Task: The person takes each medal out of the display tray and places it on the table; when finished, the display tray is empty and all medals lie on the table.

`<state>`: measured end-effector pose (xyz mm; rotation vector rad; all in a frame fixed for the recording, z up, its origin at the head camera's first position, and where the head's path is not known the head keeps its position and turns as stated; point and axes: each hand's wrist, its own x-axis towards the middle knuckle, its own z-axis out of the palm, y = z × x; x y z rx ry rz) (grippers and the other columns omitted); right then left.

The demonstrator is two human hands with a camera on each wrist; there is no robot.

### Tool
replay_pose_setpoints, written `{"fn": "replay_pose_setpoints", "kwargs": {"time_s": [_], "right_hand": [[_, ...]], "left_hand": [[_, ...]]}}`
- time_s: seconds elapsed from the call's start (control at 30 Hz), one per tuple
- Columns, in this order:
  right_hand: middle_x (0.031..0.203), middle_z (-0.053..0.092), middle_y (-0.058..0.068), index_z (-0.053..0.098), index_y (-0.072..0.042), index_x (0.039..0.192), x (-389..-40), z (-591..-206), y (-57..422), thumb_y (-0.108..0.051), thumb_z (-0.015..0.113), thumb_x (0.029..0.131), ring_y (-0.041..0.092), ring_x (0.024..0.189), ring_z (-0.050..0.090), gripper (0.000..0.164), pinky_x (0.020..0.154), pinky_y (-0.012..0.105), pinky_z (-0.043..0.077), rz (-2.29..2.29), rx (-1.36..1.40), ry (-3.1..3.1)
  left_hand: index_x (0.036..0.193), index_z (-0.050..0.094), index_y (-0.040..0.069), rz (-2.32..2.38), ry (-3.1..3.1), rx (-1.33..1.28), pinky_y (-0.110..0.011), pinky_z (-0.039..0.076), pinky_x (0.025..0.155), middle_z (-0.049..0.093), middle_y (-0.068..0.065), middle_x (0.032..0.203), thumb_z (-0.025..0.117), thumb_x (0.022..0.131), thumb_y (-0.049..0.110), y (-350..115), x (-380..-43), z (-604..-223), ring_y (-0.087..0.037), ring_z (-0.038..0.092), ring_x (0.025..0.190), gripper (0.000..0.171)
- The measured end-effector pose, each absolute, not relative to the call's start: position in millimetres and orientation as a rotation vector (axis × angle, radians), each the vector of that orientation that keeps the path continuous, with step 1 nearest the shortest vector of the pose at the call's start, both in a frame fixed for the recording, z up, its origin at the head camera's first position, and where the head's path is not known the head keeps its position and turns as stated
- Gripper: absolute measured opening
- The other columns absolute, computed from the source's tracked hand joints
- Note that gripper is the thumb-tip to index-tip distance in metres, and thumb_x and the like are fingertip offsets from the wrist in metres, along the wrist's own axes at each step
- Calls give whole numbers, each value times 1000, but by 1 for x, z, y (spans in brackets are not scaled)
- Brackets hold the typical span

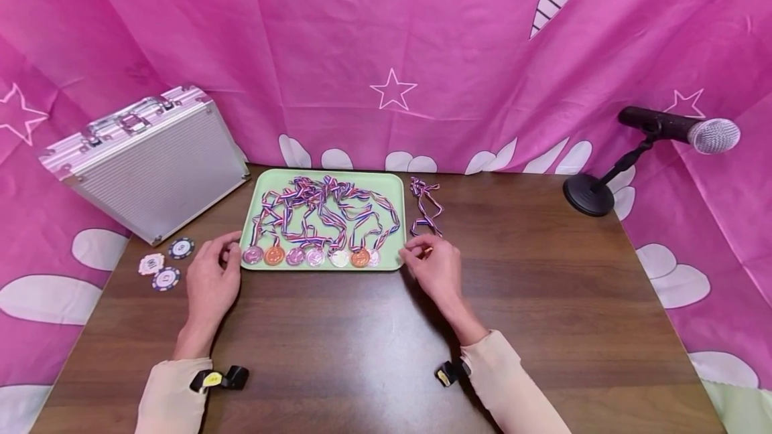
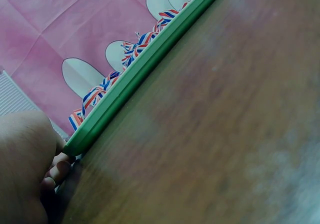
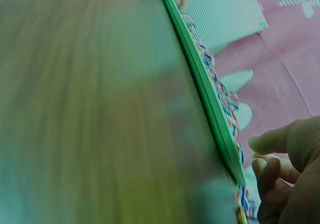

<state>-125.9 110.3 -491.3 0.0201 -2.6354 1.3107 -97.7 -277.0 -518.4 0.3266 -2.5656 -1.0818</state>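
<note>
A light green tray (image 1: pixel 326 174) lies on the table, bearing several medals in a row along its front edge, with a bronze-coloured medal (image 1: pixel 275 256) near the left end. Their striped ribbons (image 1: pixel 313 196) are bunched toward the back. My left hand (image 1: pixel 212 276) is at the tray's front left corner, fingertips right at the rim. At the opposite front corner is my right hand (image 1: pixel 435 266), its fingers loosely bent with nothing between them. Another striped ribbon (image 1: pixel 427 205) lies outside the tray, leading toward a gold-coloured medal (image 3: pixel 242 216) beside the right hand.
A silver case (image 1: pixel 157 166) stands at the back left, with several poker chips (image 1: pixel 165 278) in front of it. A microphone (image 1: pixel 681 127) on a black stand occupies the back right. A pink curtain (image 1: pixel 338 52) hangs behind the wooden table (image 1: pixel 543 300).
</note>
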Motion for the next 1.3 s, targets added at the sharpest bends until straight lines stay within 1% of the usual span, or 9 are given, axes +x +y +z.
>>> {"fn": "replay_pose_setpoints", "kwargs": {"time_s": [0.17, 0.33, 0.47, 0.63, 0.73, 0.83, 1.0, 1.13, 1.3], "right_hand": [[70, 73, -8, 85, -16, 86, -128, -495, 92, -21, 97, 82, 9, 65, 66, 14, 65, 37, 50, 1258, 85, -2683], [63, 60, -14, 85, -22, 80, -137, -513, 83, -35, 99, 80, 9, 59, 56, 19, 56, 36, 43, 1137, 165, -2681], [60, 55, -15, 87, -26, 81, -146, -528, 84, -36, 99, 78, 8, 57, 52, 16, 53, 33, 38, 1058, 177, -2700], [63, 58, -13, 88, -26, 85, -146, -520, 89, -23, 96, 81, 10, 61, 56, 9, 56, 37, 44, 1049, 185, -2720], [69, 58, -11, 88, -25, 88, -147, -524, 92, -18, 92, 83, 13, 65, 57, 9, 59, 38, 44, 1058, 173, -2731], [71, 58, -10, 88, -24, 90, -148, -531, 93, -27, 94, 83, 14, 66, 57, 10, 59, 39, 45, 1034, 175, -2738], [72, 58, -11, 87, -27, 92, -150, -539, 90, -45, 103, 73, 14, 68, 58, 31, 60, 40, 46, 940, 134, -2788], [78, 59, -10, 85, -30, 91, -153, -543, 88, -44, 105, 70, 15, 73, 59, 33, 65, 40, 48, 880, 99, -2821], [82, 67, -14, 77, -30, 89, -153, -542, 90, -34, 101, 78, 11, 73, 60, 27, 67, 38, 47, 1007, 151, -2763]], "left_hand": [[139, 74, 2, -1077, -2560, 316, -36, 34, 78, 63, -17, 108, 56, 113, 15, -277, -98, -519, -25, 52, 92, 34], [138, 74, 2, -1074, -2557, 308, -36, 34, 77, 63, -17, 107, 56, 113, 15, -276, -99, -519, -25, 52, 91, 34], [139, 74, 2, -1080, -2564, 316, -35, 35, 77, 63, -17, 109, 56, 113, 16, -276, -99, -519, -26, 53, 92, 35], [139, 74, 2, -1081, -2556, 314, -35, 35, 78, 64, -17, 109, 56, 113, 15, -277, -98, -519, -25, 53, 92, 34], [139, 74, 2, -1079, -2556, 316, -35, 35, 78, 64, -17, 109, 56, 113, 15, -277, -98, -519, -25, 53, 92, 34], [139, 74, 2, -1081, -2562, 321, -35, 35, 78, 64, -17, 109, 56, 113, 15, -277, -98, -519, -25, 53, 93, 34], [140, 73, 3, -1082, -2563, 325, -36, 34, 79, 64, -18, 110, 56, 113, 16, -278, -98, -519, -26, 53, 93, 35], [139, 74, 2, -1079, -2562, 326, -36, 34, 78, 64, -18, 109, 56, 113, 15, -277, -98, -519, -26, 53, 93, 34], [139, 74, 2, -1077, -2557, 315, -35, 34, 78, 64, -18, 108, 56, 113, 15, -278, -99, -519, -26, 53, 92, 34]]}}
